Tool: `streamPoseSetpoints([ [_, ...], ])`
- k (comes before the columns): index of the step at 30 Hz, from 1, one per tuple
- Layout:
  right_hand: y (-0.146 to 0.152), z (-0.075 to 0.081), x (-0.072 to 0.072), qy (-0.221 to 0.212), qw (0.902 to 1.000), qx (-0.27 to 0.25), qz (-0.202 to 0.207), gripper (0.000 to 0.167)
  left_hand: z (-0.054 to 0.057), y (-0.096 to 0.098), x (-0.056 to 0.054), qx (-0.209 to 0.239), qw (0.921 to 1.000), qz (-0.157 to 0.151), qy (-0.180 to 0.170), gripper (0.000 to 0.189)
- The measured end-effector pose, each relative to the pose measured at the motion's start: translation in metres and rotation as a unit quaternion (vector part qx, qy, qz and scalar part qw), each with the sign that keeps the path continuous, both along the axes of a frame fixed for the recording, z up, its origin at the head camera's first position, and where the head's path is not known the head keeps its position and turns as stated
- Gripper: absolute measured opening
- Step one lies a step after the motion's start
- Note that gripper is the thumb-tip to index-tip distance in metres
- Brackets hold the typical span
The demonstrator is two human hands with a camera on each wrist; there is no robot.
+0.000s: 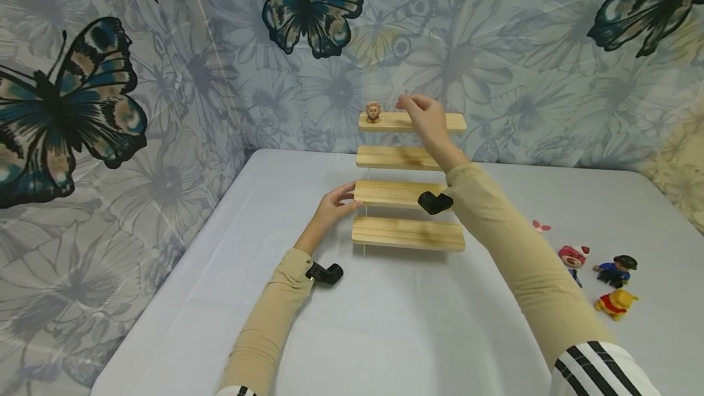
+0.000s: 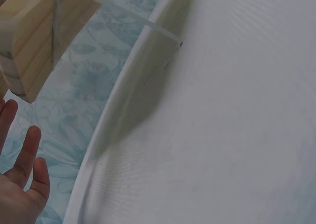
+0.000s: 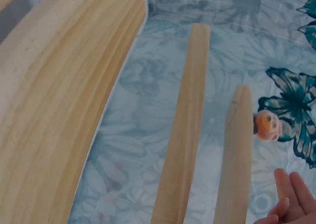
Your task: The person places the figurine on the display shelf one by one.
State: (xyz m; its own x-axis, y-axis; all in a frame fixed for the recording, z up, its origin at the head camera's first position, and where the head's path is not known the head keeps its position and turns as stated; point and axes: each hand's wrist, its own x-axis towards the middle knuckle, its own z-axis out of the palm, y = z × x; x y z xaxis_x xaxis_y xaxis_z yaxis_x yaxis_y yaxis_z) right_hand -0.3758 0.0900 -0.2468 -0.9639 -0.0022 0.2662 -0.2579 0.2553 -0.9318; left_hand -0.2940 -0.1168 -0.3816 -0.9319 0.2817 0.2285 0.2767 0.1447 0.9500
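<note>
- Head view: there's a four-tier wooden shelf [image 1: 393, 191] standing on a white-covered table [image 1: 385, 329], right in front of the butterfly-print backdrop [image 1: 306, 8].
- A little lion figure [image 1: 373, 112] sits at the left end of the top board.
- Left hand [image 1: 332, 205] has the left end of the second board from the bottom between thumb and fingers, so it's gripping the shelf there.
- Right hand [image 1: 429, 120] is up in front of the top board, to the right of the lion and apart from it. Fingers look loosely bent.
- Over on the right side of the table: a small pink item [image 1: 541, 226] partly hidden by the sleeve, a pink bear figure [image 1: 572, 255], a figure in blue with a dark cap [image 1: 616, 271], and a yellow bear in red [image 1: 616, 303] lying near them.
- Left wrist view: board end at upper left, three fingertips just below it, slightly spread and relaxed. A clear support [image 2: 126, 16] slants off toward the white cloth.
- Right wrist view: boards seen edge-on, lion beside the far one. The right hand is in the bottom right corner, two fingers pretty straight, others bent, near the lion but not touching.
</note>
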Motion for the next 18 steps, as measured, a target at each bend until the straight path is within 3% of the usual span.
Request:
streamPoseSetpoints([
  [7,-0.003,0.006,0.01,0.024,0.9996,-0.014,0.001,0.037,0.0,-0.003,0.0,0.001,1.0,0.01,-0.003,0.053],
  [14,0.006,0.006,0.026,0.063,0.998,-0.006,0.001,0.037,-0.005,-0.002,-0.004,-0.003,1.0,-0.005,0.002,0.054],
  [18,0.01,0.004,0.034,0.086,0.9962,-0.006,0.011,0.038,-0.003,-0.006,-0.002,-0.011,0.9999,-0.001,0.0,0.055],
])
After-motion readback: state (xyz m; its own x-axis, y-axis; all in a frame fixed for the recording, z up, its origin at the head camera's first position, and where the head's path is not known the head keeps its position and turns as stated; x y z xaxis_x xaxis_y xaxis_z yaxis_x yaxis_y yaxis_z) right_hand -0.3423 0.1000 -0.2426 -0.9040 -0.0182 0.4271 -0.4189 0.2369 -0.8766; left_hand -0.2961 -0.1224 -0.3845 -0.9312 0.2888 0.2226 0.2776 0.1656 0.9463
